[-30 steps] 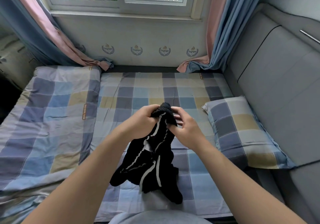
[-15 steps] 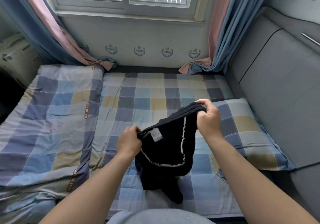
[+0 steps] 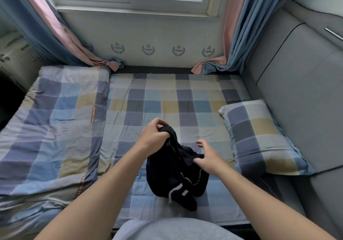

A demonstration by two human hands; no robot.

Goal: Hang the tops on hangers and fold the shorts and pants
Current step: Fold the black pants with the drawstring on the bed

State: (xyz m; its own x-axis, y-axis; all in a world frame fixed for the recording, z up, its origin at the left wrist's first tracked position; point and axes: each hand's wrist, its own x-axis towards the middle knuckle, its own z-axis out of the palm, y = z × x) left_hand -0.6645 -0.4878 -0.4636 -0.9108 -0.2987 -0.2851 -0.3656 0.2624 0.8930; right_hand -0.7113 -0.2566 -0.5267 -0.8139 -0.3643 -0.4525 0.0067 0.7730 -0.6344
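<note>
Grip differs from half a second ago: the black shorts (image 3: 176,175) are no longer stretched between both hands. The left hand (image 3: 154,135) alone clenches their top edge at centre frame, so they hang bunched, lower end resting on the checked bed (image 3: 167,98). The right hand (image 3: 208,159) has let go and dropped lower, fingers loosely spread, thumb touching the cloth, left of the pillow (image 3: 259,137)

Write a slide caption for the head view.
Left hand grips bunched black white-striped garment over checked bedsheet; right hand open.
</note>
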